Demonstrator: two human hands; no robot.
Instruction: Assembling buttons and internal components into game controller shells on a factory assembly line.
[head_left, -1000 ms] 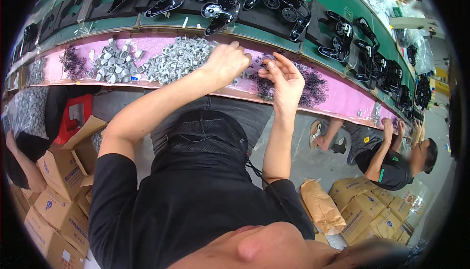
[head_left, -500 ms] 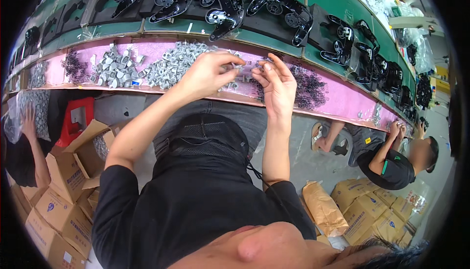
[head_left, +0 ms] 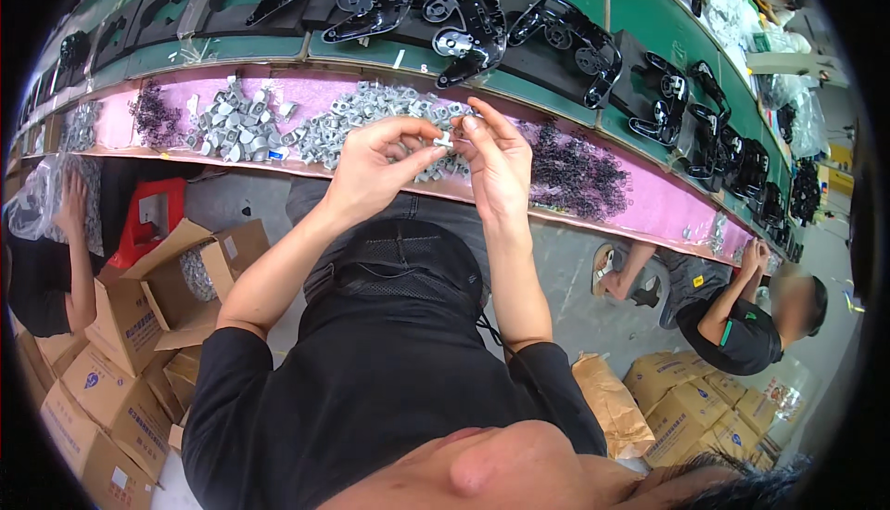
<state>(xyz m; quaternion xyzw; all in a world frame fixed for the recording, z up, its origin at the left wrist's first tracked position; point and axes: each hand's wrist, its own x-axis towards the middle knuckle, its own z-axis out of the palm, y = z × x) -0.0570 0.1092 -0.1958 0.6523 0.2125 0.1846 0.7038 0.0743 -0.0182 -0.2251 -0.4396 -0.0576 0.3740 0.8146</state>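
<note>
the left hand point(head_left: 375, 165) clamps a small grey part point(head_left: 444, 141) in its fingertip grip, long axis unclear; the right hand point(head_left: 501, 172) is just right of it, its grip too obscured to tell.

bright, even light glints off black shells point(head_left: 480, 32), while fisheye distortion bends the bench point(head_left: 660, 200) toward dark corners.

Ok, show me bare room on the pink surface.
The widest bare pink surface lies between the large black-parts heap and small grey cluster farther right. A narrower patch lies left of the smaller black heap. Crowded: the grey-parts heap beyond the left hand.
</note>
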